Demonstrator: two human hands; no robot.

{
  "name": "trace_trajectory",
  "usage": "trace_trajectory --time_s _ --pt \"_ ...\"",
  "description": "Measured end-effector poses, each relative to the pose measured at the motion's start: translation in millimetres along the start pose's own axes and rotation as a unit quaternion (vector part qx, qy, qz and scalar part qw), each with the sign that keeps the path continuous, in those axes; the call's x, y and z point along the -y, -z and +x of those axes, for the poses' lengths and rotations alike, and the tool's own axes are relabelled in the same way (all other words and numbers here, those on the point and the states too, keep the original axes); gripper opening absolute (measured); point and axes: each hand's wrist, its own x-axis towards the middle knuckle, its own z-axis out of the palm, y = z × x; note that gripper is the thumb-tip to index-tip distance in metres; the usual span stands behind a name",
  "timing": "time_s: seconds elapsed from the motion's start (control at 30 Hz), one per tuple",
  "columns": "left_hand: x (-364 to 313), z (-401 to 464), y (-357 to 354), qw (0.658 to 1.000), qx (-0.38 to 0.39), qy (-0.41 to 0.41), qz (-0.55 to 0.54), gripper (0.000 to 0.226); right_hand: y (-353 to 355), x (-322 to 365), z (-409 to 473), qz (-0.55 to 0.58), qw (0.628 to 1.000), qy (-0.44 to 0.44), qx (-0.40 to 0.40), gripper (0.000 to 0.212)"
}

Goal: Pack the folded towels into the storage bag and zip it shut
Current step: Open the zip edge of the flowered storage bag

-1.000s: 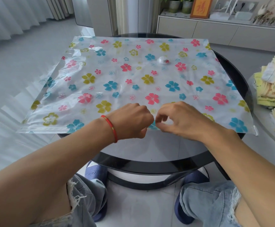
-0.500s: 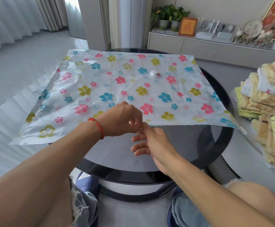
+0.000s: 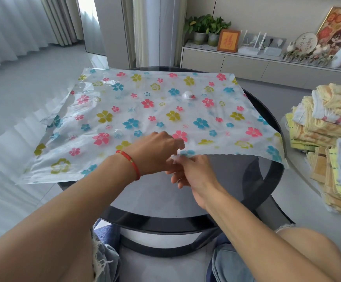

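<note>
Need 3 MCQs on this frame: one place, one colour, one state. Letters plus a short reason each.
1. Where are the folded towels?
A. in the bag
B. stacked right of the table
C. on the floor

2. The band on the left hand wrist is:
A. red
B. blue
C. green

3. The storage bag is:
A. stuffed full
B. flat, without towels inside
C. rolled up

Key: 1 B, the pile sits beside the black round table. 2 A, a red cord shows at the wrist. 3 B, it lies flat while both hands, the right hand too, pinch its near edge.
</note>
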Motion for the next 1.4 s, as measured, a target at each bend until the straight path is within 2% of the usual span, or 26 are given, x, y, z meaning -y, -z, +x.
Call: trace_trajectory --time_s 0.07,0.13,0.37,0.53,0.63,0.8,0.87,1.07,1.13,1.23,1.4 --pt "-9 0 -1 0.997 0.009 0.021 0.069 0.026 -1 -3 0 -0.049 0.998 0.025 -0.012 0.039" --pt "-15 1 -2 0.995 0.015 0.034 0.095 0.029 0 -3 0 -0.088 0.995 0.047 -0.023 0.038" --pt "-18 6 0 0.996 0.007 0.086 0.036 0.021 3 -3 2 -0.086 0.993 0.052 -0.056 0.034" --pt "-14 8 -3 0.993 -0.036 0.115 0.013 0.023 5 -2 5 -0.069 0.995 0.038 -0.063 0.020" --pt "-16 11 -7 0.992 -0.051 0.112 0.019 0.024 6 -2 6 -0.060 0.996 0.014 -0.069 0.019" --pt "-7 15 -7 0.988 -0.100 0.120 -0.004 0.035 4 -11 4 -0.123 0.990 -0.015 -0.068 0.022" --pt "-6 14 -7 0.988 -0.096 0.118 -0.017 0.038 6 -12 5 -0.123 0.990 -0.018 -0.066 0.022" --pt "-6 7 -10 0.990 -0.076 0.112 -0.027 0.028 16 -8 11 -0.031 0.992 0.026 -0.119 0.024" --pt "-8 6 -12 0.993 -0.075 0.089 -0.015 0.022 12 -8 9 -0.035 0.993 0.051 -0.102 0.022" --pt "-12 11 -17 0.994 -0.104 0.041 -0.006 0.030 10 -5 7 -0.060 0.992 0.062 -0.091 0.020" --pt "-8 19 -14 0.982 -0.183 0.038 0.026 0.038 19 -3 6 -0.114 0.990 0.005 -0.087 0.013"
